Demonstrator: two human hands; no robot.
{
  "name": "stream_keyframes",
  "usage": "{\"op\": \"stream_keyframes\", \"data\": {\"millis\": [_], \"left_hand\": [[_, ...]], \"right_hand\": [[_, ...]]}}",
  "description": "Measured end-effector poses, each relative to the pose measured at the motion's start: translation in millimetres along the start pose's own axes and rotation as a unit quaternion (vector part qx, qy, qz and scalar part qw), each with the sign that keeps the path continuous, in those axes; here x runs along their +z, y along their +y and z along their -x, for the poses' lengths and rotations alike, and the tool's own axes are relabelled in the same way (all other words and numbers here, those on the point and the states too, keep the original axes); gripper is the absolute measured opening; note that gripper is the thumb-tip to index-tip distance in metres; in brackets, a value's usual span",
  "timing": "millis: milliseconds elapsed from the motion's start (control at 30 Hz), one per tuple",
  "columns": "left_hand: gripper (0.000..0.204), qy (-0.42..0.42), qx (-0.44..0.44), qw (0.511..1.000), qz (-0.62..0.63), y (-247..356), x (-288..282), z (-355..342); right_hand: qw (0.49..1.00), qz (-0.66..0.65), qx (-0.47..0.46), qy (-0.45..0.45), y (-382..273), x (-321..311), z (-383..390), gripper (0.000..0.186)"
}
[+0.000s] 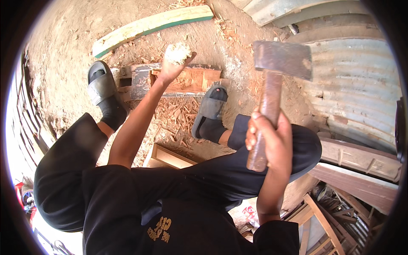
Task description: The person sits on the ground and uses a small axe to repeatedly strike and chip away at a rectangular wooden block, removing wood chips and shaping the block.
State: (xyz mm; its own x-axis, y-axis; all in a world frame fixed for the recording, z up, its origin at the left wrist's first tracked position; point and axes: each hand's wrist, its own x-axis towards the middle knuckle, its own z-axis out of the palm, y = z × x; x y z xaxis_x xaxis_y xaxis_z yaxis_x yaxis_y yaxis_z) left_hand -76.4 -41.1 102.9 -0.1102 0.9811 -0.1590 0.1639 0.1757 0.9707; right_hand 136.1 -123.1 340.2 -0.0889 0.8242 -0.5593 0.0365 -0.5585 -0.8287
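My right hand (272, 138) grips the wooden handle of a hatchet (282, 61), lifted above my right knee, its wide dark metal head up and slightly blurred. Out in front, my left hand (172, 71) is closed around a piece of wood (177, 53), whose pale, rough, splintered end faces up. The rest of that piece is hidden by the hand. Beneath it on the ground lies a dark, worn wooden block (140, 83) with a chipped, light brown hollow in its middle. The block sits between my two sandalled feet.
A long curved timber (153, 27) with a green edge lies beyond the block. Wood chips (176, 121) litter the dirt ground. Corrugated metal sheets (352, 80) stand at the right, with wooden panels (361, 157) and a wooden frame (325, 223) nearer. A light wooden box-like piece (170, 156) is by my legs.
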Motion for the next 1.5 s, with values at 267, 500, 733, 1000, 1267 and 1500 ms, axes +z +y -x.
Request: {"op": "stream_keyframes", "data": {"millis": [267, 500, 733, 1000, 1267, 1500], "left_hand": [[0.036, -0.034, 0.031, 0.997, 0.069, -10, 6, -6], [0.041, -0.034, 0.02, 0.988, 0.146, -15, 2, 0], [0.041, 0.005, 0.068, 0.981, 0.183, -22, 17, -9], [0.042, 0.052, 0.1, 0.991, 0.072, -38, 0, -17], [0.036, 0.023, 0.092, 0.995, 0.008, -44, -10, -18], [0.035, 0.052, 0.17, 0.98, 0.088, -40, 9, -27]], "right_hand": [[0.988, 0.142, 0.02, -0.05, 23, 54, -21, 0.015], [0.949, 0.082, -0.302, 0.031, -67, 108, 9, 0.024], [0.912, 0.208, -0.341, 0.094, 50, 89, -81, 0.019], [0.98, 0.193, -0.056, -0.003, 21, 83, -70, 0.02], [0.941, 0.049, -0.333, 0.019, -62, 133, -42, 0.026], [0.858, 0.491, -0.104, -0.104, 51, 69, -96, 0.032]]}}
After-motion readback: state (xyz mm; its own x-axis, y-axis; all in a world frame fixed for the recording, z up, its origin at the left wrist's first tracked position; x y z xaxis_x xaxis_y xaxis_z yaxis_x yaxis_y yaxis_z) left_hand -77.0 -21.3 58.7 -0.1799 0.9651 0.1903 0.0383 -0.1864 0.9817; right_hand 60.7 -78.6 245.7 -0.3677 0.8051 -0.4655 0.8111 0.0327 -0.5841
